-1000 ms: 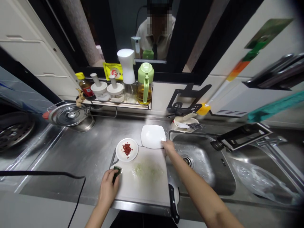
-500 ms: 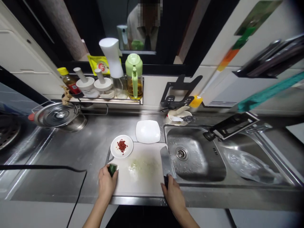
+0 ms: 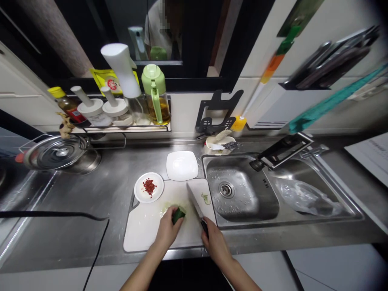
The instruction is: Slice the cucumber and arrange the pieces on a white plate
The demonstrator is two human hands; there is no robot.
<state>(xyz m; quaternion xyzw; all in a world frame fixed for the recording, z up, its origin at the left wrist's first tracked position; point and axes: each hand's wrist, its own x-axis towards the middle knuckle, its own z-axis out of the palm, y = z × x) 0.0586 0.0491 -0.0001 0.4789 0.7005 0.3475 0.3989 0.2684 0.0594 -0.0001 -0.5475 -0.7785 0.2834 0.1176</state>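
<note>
My left hand (image 3: 167, 227) grips a short piece of cucumber (image 3: 180, 214), dark green with a pale cut end, over the middle of the white cutting board (image 3: 139, 231). In my right hand (image 3: 214, 239) is the black handle of a kitchen knife (image 3: 195, 201). Its blade points away from me across the board, to the right of the cucumber and apart from it. Small pale green scraps (image 3: 205, 198) lie on the board right of the blade. A wet greenish stain marks the board's middle.
A white plate (image 3: 137, 195) with chopped red bits overlaps the board's back left corner. Behind the board is a white dish (image 3: 182, 165). To the right lies a double sink (image 3: 242, 216); a lidded pot (image 3: 91, 161) stands left, bottles and jars on a rack (image 3: 127, 128) behind.
My left hand has carried the cucumber rightward to the board's middle. The knife has moved left from the board's right edge, and green scraps now show where it was.
</note>
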